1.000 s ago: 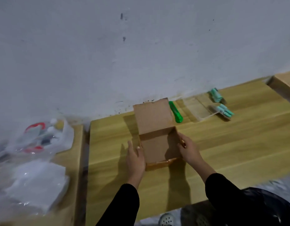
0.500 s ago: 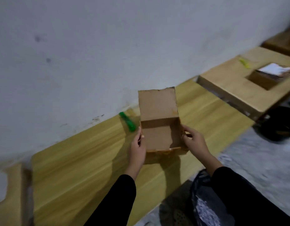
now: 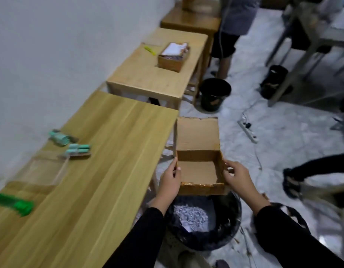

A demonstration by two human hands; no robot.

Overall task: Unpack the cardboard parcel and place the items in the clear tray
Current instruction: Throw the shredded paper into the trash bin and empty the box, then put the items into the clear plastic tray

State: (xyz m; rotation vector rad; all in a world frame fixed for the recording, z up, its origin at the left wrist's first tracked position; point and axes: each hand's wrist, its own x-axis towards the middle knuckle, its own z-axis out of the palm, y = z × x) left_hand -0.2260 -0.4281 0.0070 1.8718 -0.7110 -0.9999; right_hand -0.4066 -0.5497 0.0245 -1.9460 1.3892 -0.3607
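Note:
I hold the cardboard parcel (image 3: 198, 171) in the air, right of the table's end and above a black bin (image 3: 204, 223). Its lid stands open and the inside looks empty. My left hand (image 3: 170, 180) grips its left wall and my right hand (image 3: 237, 176) grips its right wall. The clear tray (image 3: 41, 167) lies on the wooden table (image 3: 101, 180) near the wall. Two teal items (image 3: 60, 138) (image 3: 77, 149) lie just beyond the tray, the nearer one at its far edge. A green object (image 3: 14, 204) lies at the table's near left.
The bin holds shredded paper (image 3: 190, 217). A second table (image 3: 157, 72) beyond carries another box (image 3: 173, 55) and a yellow pen. A black bucket (image 3: 213, 93), a power strip (image 3: 248, 130) and other people's legs are on the floor to the right.
The view has swung to the right. My hands have carried the open parcel off the table and out over the black bin.

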